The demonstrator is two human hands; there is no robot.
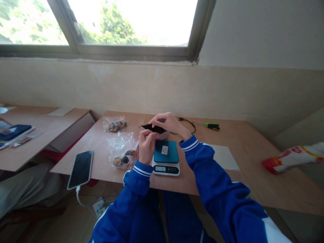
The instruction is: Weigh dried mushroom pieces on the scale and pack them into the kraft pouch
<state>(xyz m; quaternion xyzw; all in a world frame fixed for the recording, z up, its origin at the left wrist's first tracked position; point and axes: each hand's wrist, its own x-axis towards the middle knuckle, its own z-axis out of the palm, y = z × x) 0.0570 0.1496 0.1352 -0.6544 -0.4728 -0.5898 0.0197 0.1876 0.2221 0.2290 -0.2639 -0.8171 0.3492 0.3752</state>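
Note:
Both my hands hold a flat black pouch (pixel 153 128) above the plywood table (pixel 83 152). My left hand (pixel 148 146) pinches its lower edge, and my right hand (pixel 168 123) rests over its top end. Just below them stands a digital kitchen scale (pixel 165 169) with a teal top bearing a small white label. Left of my left hand lies a clear plastic bag (pixel 121 152) of brown, rounded pieces. A smaller bag of similar pieces (pixel 114 124) lies farther back.
A smartphone (pixel 80 169) lies near the table's front edge, its charging cable (pixel 80 199) hanging down. A black cable (pixel 187 122), a green-and-black tool (pixel 212 126), white paper (pixel 224 157) and a printed snack bag (pixel 292 158) lie to the right. Another table (pixel 30 141) stands at left.

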